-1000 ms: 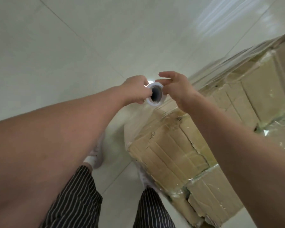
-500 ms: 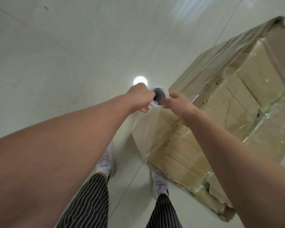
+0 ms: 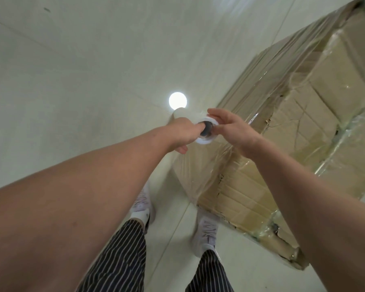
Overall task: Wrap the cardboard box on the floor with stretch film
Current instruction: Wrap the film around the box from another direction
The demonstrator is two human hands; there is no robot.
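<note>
A large brown cardboard box [image 3: 299, 131] lies on the floor at the right, with clear film over its top and near side. I hold a white stretch film roll [image 3: 205, 131] upright, seen end-on with its dark core. My left hand [image 3: 181, 133] grips the roll from the left, a finger in the core. My right hand [image 3: 230, 129] holds the roll's rim from the right, fingers curved around it. A sheet of film [image 3: 190, 171] runs from the roll down to the box's near corner.
Pale tiled floor [image 3: 72, 91] spreads to the left and ahead, with a bright round light reflection [image 3: 177, 100] just beyond the roll. My two white shoes [image 3: 142, 207] and striped trouser legs stand close to the box's near corner.
The view has shifted along the box, so more of its long side shows. Both hands stay on the roll; the right hand's fingers have spread over its rim. The feet have stepped.
</note>
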